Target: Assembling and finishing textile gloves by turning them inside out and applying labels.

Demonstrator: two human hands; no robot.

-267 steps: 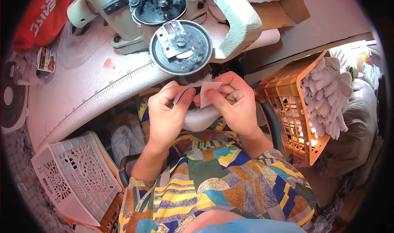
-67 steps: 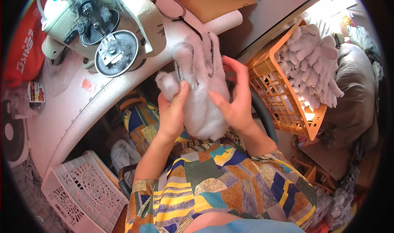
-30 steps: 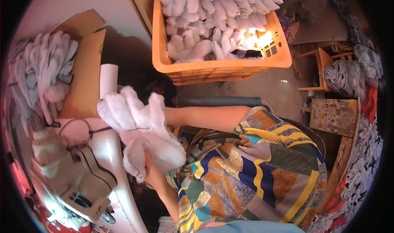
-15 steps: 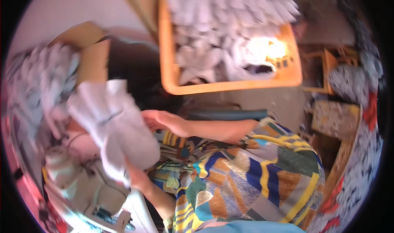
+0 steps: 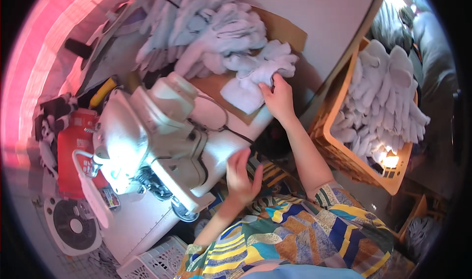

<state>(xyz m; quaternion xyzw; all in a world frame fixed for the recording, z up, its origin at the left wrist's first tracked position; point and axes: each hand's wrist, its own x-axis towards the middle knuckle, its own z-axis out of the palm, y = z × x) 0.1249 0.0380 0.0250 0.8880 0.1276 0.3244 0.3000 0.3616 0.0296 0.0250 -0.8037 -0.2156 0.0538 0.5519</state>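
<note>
My right hand (image 5: 279, 99) reaches past the sewing machine and pinches the edge of a white knit glove (image 5: 244, 93). That glove lies against a heaped pile of white gloves (image 5: 216, 30) on brown cardboard. Nearer to me, my left hand (image 5: 241, 176) is raised beside the machine's table, empty, with thumb and fingers apart. Just left of it stands the pale sewing machine (image 5: 167, 117), a bright lamp shining on its head.
An orange crate (image 5: 339, 148) full of white gloves stands to the right. Left of the machine are a red container (image 5: 73, 144), a yellow-handled tool (image 5: 103, 92) and a small fan (image 5: 74, 226). A white plastic basket (image 5: 157, 262) sits at the lower left.
The view has swung left. Both hands were at a bundle of white gloves; now the left hand is off it, and the right hand has brought a glove to the pile.
</note>
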